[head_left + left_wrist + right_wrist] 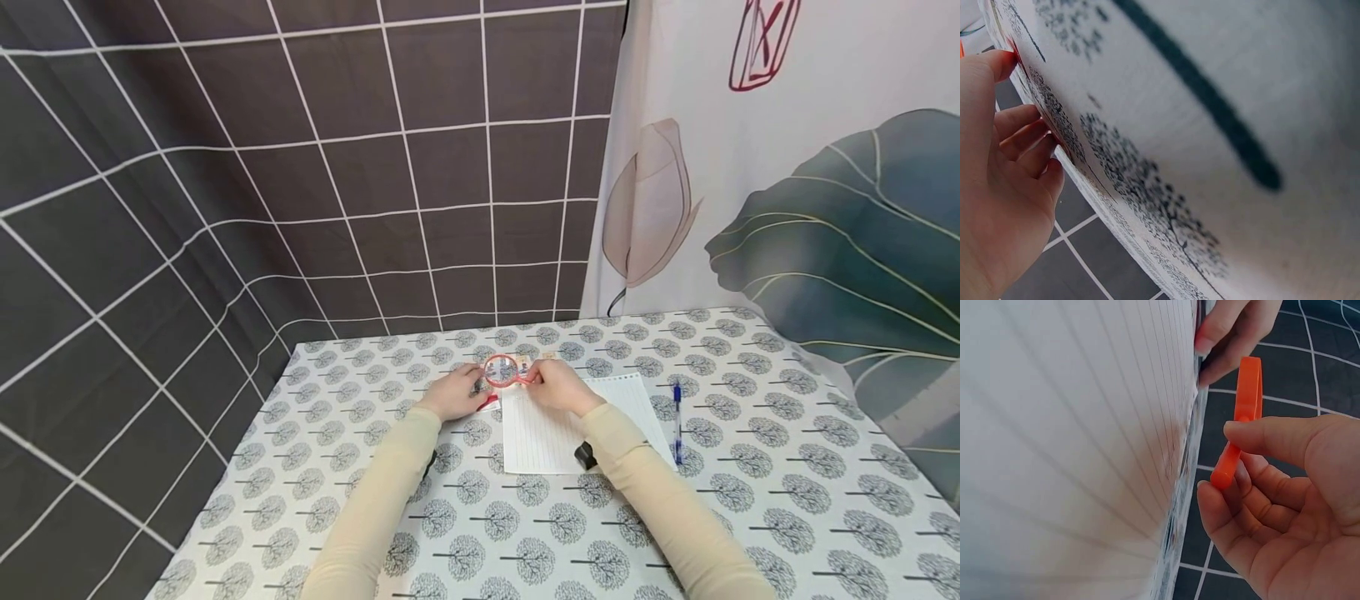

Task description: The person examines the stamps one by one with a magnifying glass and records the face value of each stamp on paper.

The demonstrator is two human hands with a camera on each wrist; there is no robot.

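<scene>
An orange-red magnifying glass [501, 370] is held by its handle in my right hand [558, 387]. In the right wrist view, the thumb and fingertips pinch the orange handle [1227, 465]; the frame is seen edge-on. Through the lens, small printed marks show. My left hand [453, 393] rests at the table, left of the lens, thumb and fingertips spread around a small flat red-and-white piece [489, 402], partly hidden. The left wrist view shows its fingers [1025, 134] bent loosely against the cloth. Lined paper [540, 442] lies under my right hand.
A blue pen [678, 423] lies right of the paper. Small light-coloured pieces [551, 356] lie beyond my right hand. The tree-patterned tablecloth [465, 500] covers the table, with a dark gridded curtain [442, 183] behind it and to the left.
</scene>
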